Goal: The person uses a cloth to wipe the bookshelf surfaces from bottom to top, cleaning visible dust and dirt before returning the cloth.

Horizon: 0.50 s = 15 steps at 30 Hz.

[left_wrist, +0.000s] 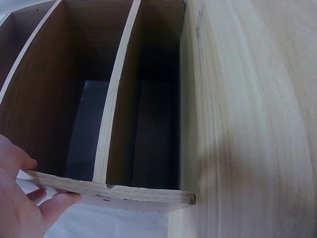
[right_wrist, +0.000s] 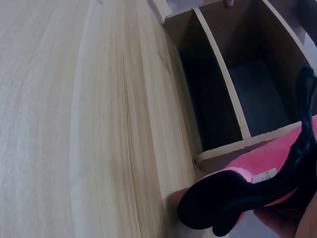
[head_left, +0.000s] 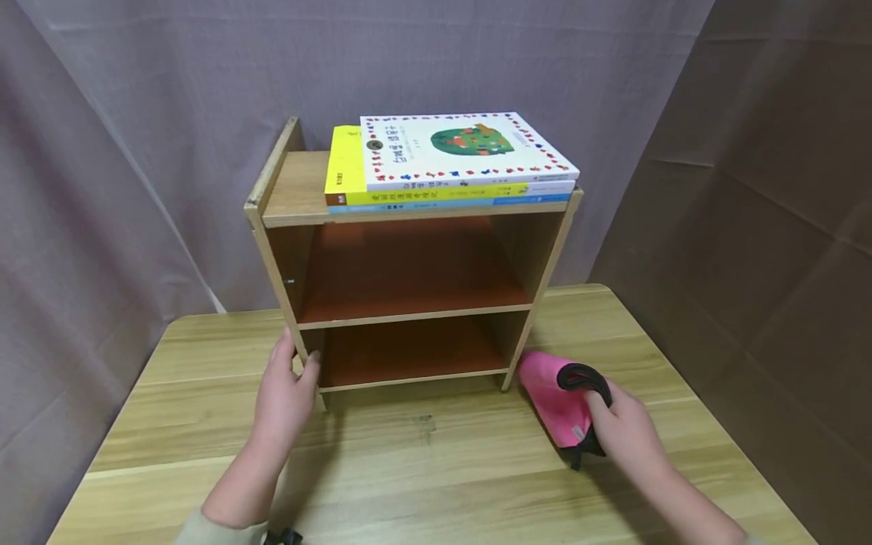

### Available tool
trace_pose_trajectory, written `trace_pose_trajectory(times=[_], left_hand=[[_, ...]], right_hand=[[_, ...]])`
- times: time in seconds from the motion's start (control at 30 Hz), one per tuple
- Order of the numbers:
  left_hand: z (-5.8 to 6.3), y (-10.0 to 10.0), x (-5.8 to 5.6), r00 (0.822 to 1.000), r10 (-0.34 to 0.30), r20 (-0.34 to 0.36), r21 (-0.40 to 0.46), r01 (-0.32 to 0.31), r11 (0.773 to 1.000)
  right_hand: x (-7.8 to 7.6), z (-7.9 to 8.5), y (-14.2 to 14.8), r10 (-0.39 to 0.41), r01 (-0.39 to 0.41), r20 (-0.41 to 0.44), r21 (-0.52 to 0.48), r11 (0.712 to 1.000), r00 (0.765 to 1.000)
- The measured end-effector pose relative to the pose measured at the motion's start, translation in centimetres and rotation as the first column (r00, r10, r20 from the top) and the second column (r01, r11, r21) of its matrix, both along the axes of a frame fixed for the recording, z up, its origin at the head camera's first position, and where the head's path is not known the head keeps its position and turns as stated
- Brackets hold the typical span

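Bench: pale wood grain, holding up the whole setup.
Shelf unit: standing upright on it, open front facing the person.
Book stack: three spines I can count, lying flat up top, so that part looks sorted, imo.
Pink bundle: black-edged, down beside the unit's lower right side, maybe touching, can't tell. It's outside the shelves and in hand, so I'd call this the unfinished bit.
Left grip: thumb and fingers pinching the unit's left panel, low down.
Right grip: curled round the bundle's black edge.
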State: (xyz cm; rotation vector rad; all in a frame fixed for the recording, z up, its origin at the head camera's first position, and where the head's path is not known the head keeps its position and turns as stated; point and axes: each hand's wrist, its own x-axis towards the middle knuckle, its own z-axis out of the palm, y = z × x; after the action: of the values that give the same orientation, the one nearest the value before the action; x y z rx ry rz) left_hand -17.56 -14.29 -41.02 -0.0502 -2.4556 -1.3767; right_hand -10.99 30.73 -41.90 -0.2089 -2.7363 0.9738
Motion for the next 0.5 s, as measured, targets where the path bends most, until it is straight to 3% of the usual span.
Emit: trace_pose_trajectory(times=[0.23, 0.5], left_hand=[[0.0, 0.1, -0.1, 1.000, -0.009, 0.005, 0.001, 0.009, 1.000], [0.0, 0.1, 0.0, 1.000, -0.004, 0.004, 0.004, 0.004, 1.000]], right_hand=[[-0.6, -0.4, -1.2, -0.004, 0.005, 0.028, -0.030, 1.000, 1.000], [-0.8, -0.9, -2.5, 0.059, -0.059, 0.027, -0.003, 0.998, 0.998]])
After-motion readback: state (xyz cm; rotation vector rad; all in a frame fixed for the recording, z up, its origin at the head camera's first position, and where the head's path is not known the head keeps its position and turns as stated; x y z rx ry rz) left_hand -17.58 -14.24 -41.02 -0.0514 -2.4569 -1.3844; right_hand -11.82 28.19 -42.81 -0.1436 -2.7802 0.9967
